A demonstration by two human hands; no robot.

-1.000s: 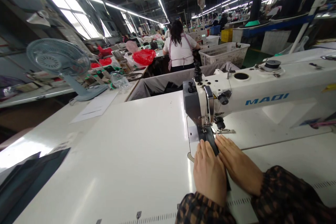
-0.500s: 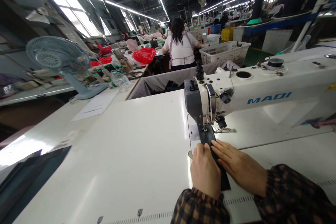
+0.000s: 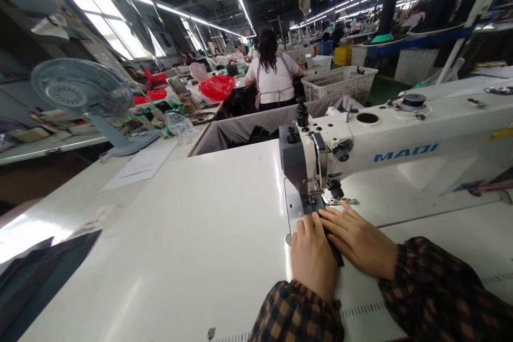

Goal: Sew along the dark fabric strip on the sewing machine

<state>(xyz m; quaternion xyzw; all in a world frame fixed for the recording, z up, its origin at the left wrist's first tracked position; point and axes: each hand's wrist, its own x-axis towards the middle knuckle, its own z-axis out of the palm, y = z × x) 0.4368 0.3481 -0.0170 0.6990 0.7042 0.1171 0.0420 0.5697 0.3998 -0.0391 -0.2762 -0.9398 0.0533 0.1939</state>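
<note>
A white sewing machine [image 3: 401, 144] stands on a white table [image 3: 192, 235]. A narrow dark fabric strip [image 3: 335, 254] lies under its needle foot and runs back toward me. My left hand [image 3: 312, 256] lies flat on the strip's left side, fingers stretched toward the foot. My right hand [image 3: 358, 240] presses flat on the strip's right side, fingertips just short of the foot. Both hands cover most of the strip. My sleeves are dark plaid.
A pale blue desk fan [image 3: 84, 96] and a paper sheet [image 3: 138, 165] sit at the table's far left. Dark fabric [image 3: 40, 278] lies at the near left edge. A grey cloth bin [image 3: 248, 128] stands behind the table. Another person [image 3: 274, 72] works beyond, beside a white basket [image 3: 340, 83].
Both hands have slid forward toward the needle foot, and less of the dark strip shows between and behind them.
</note>
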